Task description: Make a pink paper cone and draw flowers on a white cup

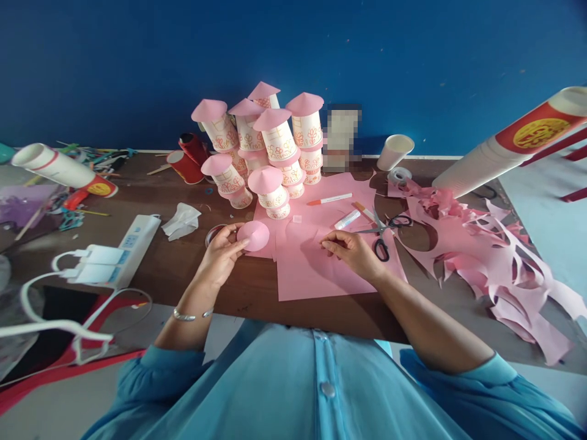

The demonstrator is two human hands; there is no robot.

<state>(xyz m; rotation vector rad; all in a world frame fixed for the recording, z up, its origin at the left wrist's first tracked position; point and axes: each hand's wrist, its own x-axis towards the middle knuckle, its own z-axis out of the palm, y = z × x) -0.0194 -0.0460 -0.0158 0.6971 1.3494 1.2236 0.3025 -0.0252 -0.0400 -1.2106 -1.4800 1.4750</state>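
Left hand: the person's left hand, partly curled just left of the pink paper, pinches a small cone between thumb and fingers; a silver bracelet circles the wrist.
Pink cone: the pink cone is held at the left edge of the pink paper, its point facing up toward the camera.
Right hand: the right hand is above the middle of the pink paper, fingers bent and thumb drawn close to the index finger; whether something small lies between them, I cannot tell.
Paper towers: a cluster of paper-cup towers stands at the far left of the pink paper, white with orange-red drawings, seven pink cone roofs showing.
Tools: an orange-tipped marker and a glue stick lie on the far part of the pink paper; black-handled scissors lie at its right side.
Scraps: curling pink offcuts are heaped right of the pink paper.
Cups: a white cup stands beyond the pink paper to the right; a long stack of cups leans farther right.
Left side: a crumpled tissue lies left of the pink paper, and a power strip with white plugs farther left.
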